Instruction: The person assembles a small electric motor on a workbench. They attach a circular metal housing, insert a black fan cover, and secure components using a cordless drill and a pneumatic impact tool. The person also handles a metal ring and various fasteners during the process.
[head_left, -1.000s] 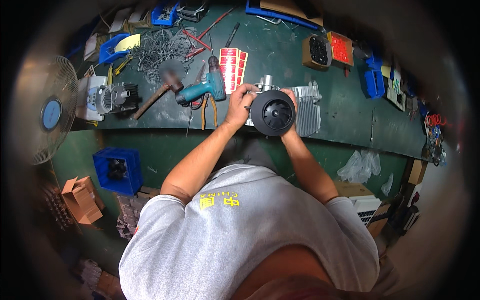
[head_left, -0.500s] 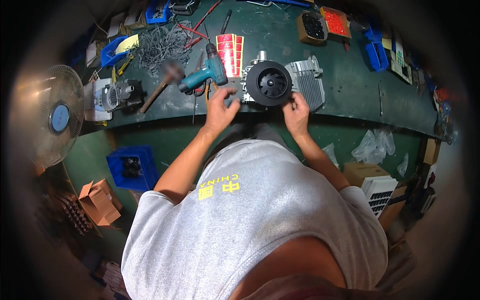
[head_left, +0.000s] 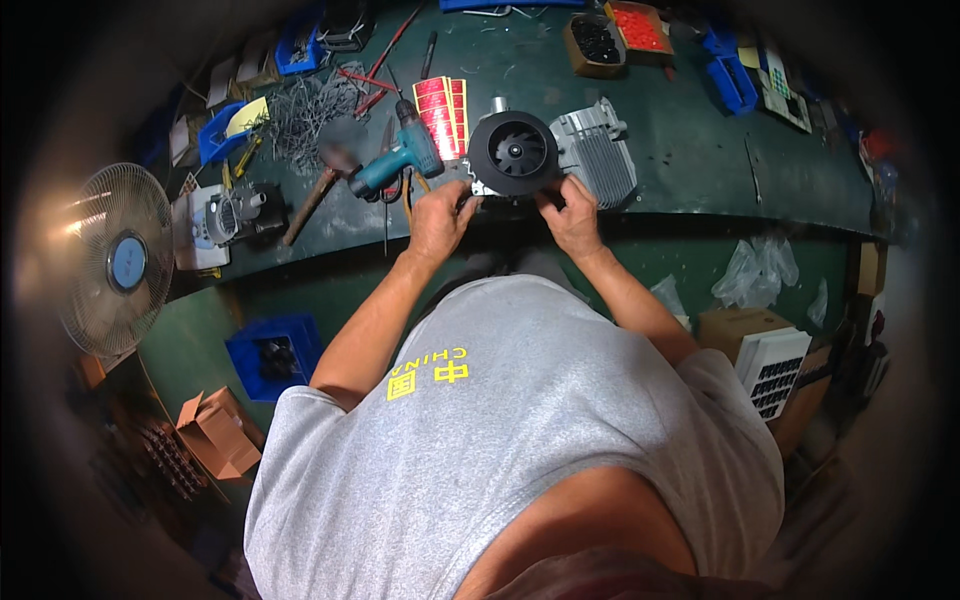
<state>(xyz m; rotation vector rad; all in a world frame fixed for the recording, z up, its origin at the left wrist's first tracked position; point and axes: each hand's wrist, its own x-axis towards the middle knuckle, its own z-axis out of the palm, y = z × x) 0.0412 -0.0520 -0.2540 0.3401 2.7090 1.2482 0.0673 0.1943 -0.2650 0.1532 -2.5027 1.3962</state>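
Observation:
A round black fan wheel with curved blades lies face up on a silver metal housing near the bench's front edge. My left hand grips the housing's left front corner between thumb and fingers. At the front right, below the wheel's rim, my right hand has its fingers bent against the assembly; their tips are partly hidden. Just right of the wheel rests a finned grey metal cover. Left of it lies a teal cordless drill, close to my left fingers.
A hammer, a heap of grey cords and red label sheets lie left. Boxes of black parts and red parts stand at the back. A fan is far left; a motor-like metal part sits beside it.
My left hand has closed in from beside the assembly onto its front left corner. My right hand has shifted along its front right edge. The whole view has shifted slightly.

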